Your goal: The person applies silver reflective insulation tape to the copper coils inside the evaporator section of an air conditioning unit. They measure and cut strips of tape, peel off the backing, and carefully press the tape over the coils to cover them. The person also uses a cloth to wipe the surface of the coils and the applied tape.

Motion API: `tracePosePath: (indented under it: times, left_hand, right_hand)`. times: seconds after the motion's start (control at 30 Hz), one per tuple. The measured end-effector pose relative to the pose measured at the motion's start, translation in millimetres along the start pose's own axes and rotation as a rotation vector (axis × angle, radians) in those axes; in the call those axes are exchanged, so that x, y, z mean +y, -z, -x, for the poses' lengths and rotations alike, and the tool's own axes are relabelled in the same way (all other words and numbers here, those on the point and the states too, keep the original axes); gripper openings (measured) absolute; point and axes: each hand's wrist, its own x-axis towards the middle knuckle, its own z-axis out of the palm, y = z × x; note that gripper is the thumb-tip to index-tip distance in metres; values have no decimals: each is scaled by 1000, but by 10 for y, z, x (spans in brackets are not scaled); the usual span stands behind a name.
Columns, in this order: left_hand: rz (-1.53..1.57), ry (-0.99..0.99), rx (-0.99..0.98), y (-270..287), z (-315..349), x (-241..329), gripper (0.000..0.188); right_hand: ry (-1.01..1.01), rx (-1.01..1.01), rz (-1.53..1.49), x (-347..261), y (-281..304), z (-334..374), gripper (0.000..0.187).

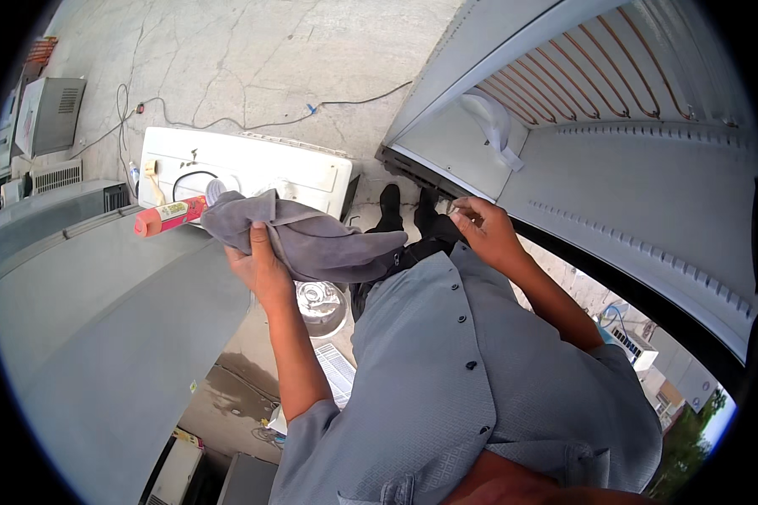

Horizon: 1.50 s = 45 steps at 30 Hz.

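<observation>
In my left hand (265,265) is a bunched grey cloth (312,236), its thumb lying on top and the loose end hanging to the right. Past the cloth's left end shows a pink and red bottle or can (170,216), lying across the picture; whether anything touches it is hidden. My right hand (486,233) is beside the front edge of an upright grey-white cabinet (623,202), its fingers curled with thumb and forefinger close together. I cannot make out anything between them. Copper tubes (594,71) run along the cabinet's inside.
A white appliance (253,151) with a brush (152,181) on it stands ahead. To the left is a large grey panel (101,311). A cable (227,124) crosses the cracked concrete floor. A round shiny metal part (320,307) lies below the cloth. White plastic (490,126) hangs in the cabinet.
</observation>
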Motion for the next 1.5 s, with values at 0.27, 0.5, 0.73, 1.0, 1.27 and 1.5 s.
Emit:
tracePosePath:
  times: [0.27,0.5,0.73,1.0,1.27,1.5]
  left_hand:
    - [-1430,32,225,548,-1385,-1246,86]
    - [-955,-281,-253,41,-450,-1150,61]
    - [-890,-13,-838,-241,725,-1556,27]
    - [-909,399,-743,107,1210,-2292,27]
    - [-900,586,-664,131,1473,-2556,29]
    - [-958,628,-685,118,1512,-2635,31]
  right_hand:
    - [-82,-8,189,964,-17,-168,35]
    - [-243,178,284,2412,-39,-760,32]
    - [-534,313,503,3862,105,-1362,29]
    - [-415,318,1012,4800,499,-1968,14]
    - [-502,681,942,5215,339,-2206,19]
    - [-456,504,1238,5647,783,-2510,37]
